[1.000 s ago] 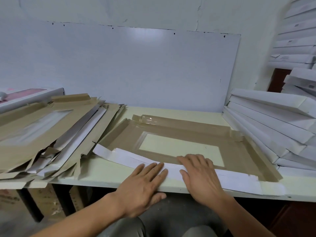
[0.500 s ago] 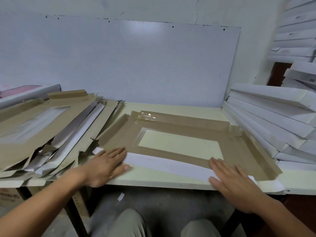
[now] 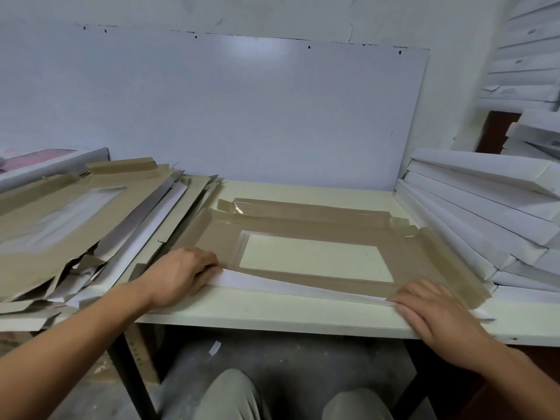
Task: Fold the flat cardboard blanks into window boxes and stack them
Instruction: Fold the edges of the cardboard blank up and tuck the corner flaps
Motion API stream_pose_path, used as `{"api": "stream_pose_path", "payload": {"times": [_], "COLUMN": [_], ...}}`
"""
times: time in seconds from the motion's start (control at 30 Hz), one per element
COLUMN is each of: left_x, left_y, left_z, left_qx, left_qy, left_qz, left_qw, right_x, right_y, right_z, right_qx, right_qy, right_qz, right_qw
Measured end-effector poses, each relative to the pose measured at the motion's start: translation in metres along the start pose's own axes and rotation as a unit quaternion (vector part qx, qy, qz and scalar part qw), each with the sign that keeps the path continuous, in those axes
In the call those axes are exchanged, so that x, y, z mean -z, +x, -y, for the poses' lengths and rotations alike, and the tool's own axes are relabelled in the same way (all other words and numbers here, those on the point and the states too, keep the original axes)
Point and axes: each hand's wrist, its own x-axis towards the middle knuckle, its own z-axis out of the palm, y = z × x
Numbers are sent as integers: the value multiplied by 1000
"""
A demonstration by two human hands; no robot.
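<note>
On the pale cream worktable (image 3: 272, 316), between a slumped heap of unfolded brown-and-white cardboard blanks (image 3: 75, 225) on the left and a leaning stack of finished flat white boxes (image 3: 485, 213) on the right, one brown cardboard blank with a clear rectangular window (image 3: 315, 257) lies inner face up. Its far flaps are already creased and stand slightly raised, and its long near flap (image 3: 288, 284) — white on its outer face — is being turned up and over toward the window. The left hand (image 3: 178, 277) has its fingers curled over the left end of that flap, seemingly pinching it, while the right hand (image 3: 436, 310) lies on the right end with fingers nearly straight, pressing rather than gripping. The step in hand looks to be the folding of the near long wall, with the box not yet formed. The next move probably calls for both hands to carry the flap over evenly along its crease, so the wall does not twist or buckle in the middle, and then for the side walls and corner tabs to be raised and locked — only afterwards can this box join the stack at the right.
</note>
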Motion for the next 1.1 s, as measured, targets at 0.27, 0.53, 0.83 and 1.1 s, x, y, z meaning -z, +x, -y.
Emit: {"api": "stream_pose_path", "payload": {"times": [0.27, 0.53, 0.83, 1.1], "left_x": [-42, -72, -35, -41], "left_y": [24, 56, 16, 11], "left_z": [-53, -106, -12, -20], "left_qx": [61, 22, 121, 161], "left_qy": [31, -21, 22, 60], "left_qz": [15, 199, 238, 182], "left_qw": [998, 980, 963, 968], "right_x": [-28, -63, -46, -18], "right_y": [62, 110, 71, 45], "right_z": [31, 99, 2, -28], "right_qx": [-128, -61, -160, -138], "right_qy": [26, 83, 7, 18], "right_qz": [104, 253, 314, 205], "right_qw": [986, 962, 936, 969]}}
